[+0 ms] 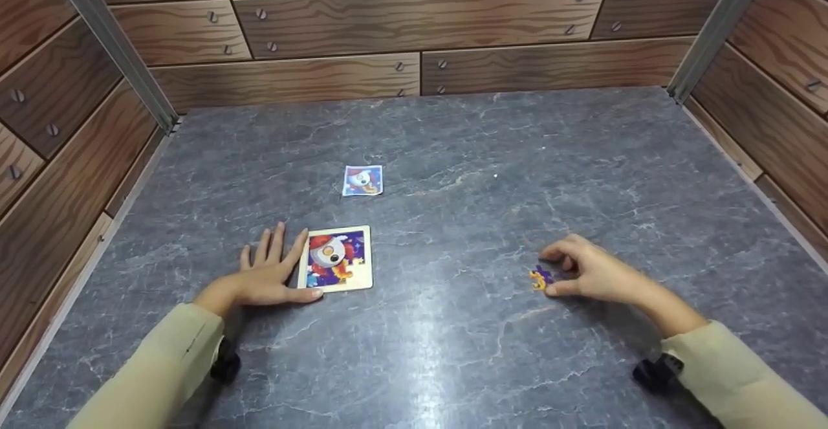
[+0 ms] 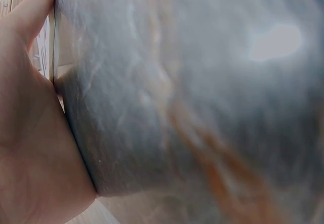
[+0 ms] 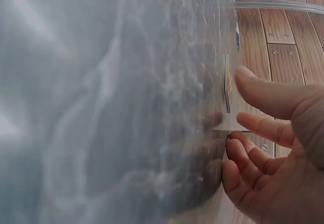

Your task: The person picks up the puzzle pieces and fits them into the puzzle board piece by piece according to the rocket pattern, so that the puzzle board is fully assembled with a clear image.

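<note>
My left hand [image 1: 265,280] lies flat with spread fingers at the left side of a square puzzle board [image 1: 359,279]. Its thumb reaches over the board's near left corner, and the index finger touches the far left edge. The board shows a white and red cartoon figure, with a pale bare patch at its lower right. To the right, my right hand [image 1: 592,270] is around a small orange and purple puzzle piece [image 1: 538,279]. Thumb and index finger stand apart on either side of it; the thumb is at its near edge. The right wrist view shows the other fingers [image 3: 238,168] loosely curled.
Behind the board lies a small picture card [image 1: 363,180] with a similar figure. The grey marbled table [image 1: 453,235] is bordered by wood-patterned walls [image 1: 414,21] at the back and both sides, with metal posts [image 1: 718,28] in the back corners.
</note>
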`<state>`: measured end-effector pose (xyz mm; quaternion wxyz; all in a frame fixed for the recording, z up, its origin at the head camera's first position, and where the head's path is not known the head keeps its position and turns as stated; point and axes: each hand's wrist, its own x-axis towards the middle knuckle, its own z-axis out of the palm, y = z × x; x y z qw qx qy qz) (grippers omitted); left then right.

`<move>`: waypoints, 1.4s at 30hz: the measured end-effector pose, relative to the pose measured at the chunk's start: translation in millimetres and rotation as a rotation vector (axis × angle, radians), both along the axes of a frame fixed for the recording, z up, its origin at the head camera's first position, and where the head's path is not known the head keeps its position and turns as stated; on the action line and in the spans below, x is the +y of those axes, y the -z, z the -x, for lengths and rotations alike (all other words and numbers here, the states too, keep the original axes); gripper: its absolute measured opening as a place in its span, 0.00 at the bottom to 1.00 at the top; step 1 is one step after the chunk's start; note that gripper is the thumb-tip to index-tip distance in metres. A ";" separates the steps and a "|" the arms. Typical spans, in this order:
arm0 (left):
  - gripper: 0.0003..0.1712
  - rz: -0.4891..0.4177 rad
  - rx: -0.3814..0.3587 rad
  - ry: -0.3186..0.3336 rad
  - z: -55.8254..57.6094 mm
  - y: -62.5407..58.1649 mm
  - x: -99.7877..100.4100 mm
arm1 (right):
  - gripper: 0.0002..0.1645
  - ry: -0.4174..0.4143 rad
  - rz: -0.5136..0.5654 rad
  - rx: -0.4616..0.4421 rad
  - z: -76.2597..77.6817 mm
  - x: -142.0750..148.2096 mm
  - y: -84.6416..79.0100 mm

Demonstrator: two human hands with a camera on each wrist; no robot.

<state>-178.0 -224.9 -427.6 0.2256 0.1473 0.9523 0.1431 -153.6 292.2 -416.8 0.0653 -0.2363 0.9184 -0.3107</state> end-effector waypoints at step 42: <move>0.67 0.000 0.007 0.003 -0.5 -1.0 0.3 | 0.19 -0.084 0.047 -0.046 7.2 -5.8 -8.8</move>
